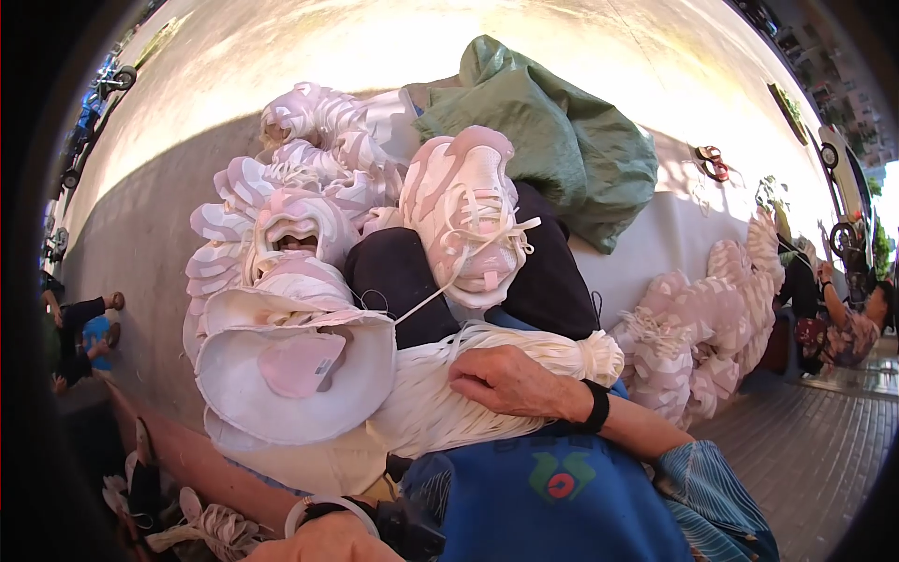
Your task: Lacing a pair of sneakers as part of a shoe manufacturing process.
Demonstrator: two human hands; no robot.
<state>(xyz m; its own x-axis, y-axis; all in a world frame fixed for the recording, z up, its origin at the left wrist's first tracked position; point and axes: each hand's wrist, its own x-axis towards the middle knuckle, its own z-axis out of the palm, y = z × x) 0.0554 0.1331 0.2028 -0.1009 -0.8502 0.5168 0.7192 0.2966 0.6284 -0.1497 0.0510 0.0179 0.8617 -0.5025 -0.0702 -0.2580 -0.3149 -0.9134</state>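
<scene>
My right hand (pixel 510 379), a black band at its wrist, lies on a thick bundle of cream shoelaces (pixel 421 398) across my lap. Its fingers are curled down into the laces; the fingertips are hidden. Only the back of my left hand (pixel 323 541) shows at the lower edge, with its fingers out of view. A pink and white sneaker (pixel 465 211) stands on my knees, toe away from me. Its laces are threaded, with loose ends hanging by the collar and one trailing left. Left of the bundle sits a white open bag (pixel 290 398) with a pink piece inside.
Piled pink and white sneakers (pixel 309 197) lie left of my knees, and another heap of sneakers (pixel 693 337) lies to the right. A green sack (pixel 562 131) sits beyond my knees. Another person (pixel 847 323) is at the far right; more laces (pixel 220 529) lie at the lower left.
</scene>
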